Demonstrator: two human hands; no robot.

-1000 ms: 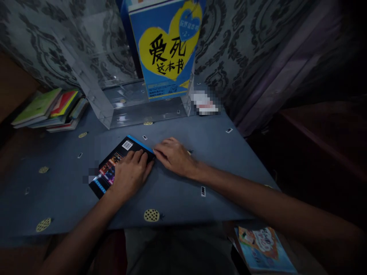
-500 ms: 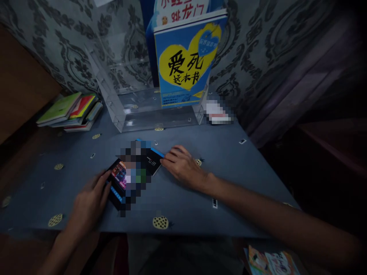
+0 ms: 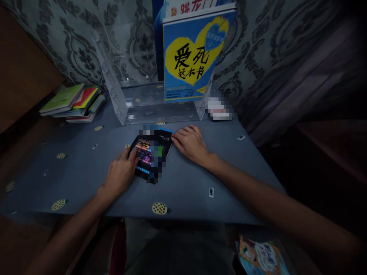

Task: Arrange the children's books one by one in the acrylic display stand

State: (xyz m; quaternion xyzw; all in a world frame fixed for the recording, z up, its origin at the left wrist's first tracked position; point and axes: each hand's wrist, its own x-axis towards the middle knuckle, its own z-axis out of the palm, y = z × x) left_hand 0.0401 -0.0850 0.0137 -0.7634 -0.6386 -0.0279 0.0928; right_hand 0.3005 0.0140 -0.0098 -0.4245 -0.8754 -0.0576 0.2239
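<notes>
On the table in front of me lies a thin dark book (image 3: 142, 147) with small bright pictures and a blue strip at its upper edge. Part of it is blurred out, so I cannot tell whether it is one book or overlapping pieces. My left hand (image 3: 123, 166) grips its left side, fingertips resting over the pictures. At the upper right corner, my right hand (image 3: 189, 141) holds the edge between thumb and fingers.
A clear acrylic rack (image 3: 122, 110) stands behind, holding a blue book with a yellow heart (image 3: 186, 57). Several books (image 3: 61, 101) are stacked at the left. A blurred white item (image 3: 219, 110) lies right of the rack. A colourful book (image 3: 262, 256) sits below the table's front edge.
The dark book has shifted up and right in view and looks more compact, its parts closer together. My left hand has moved right and away from me; my right hand has moved slightly farther off.
</notes>
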